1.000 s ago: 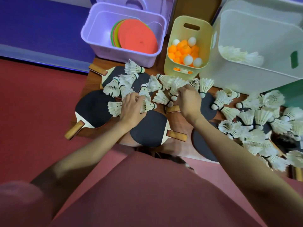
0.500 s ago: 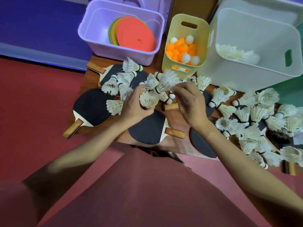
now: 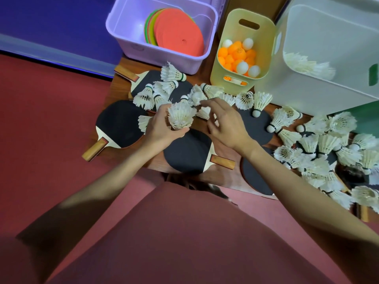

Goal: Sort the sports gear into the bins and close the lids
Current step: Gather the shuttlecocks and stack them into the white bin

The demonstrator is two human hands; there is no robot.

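Both bare forearms reach forward, hands close together: the left hand [image 3: 162, 128] curls its fingers (thumb underneath) in a grip, the right hand [image 3: 224, 121] spreads loose fingers.

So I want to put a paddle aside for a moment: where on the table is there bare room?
Little: a wood strip between the near paddle and right hand. Right side is crowded with shuttlecocks; more surround the left hand. The white bin has floor room.
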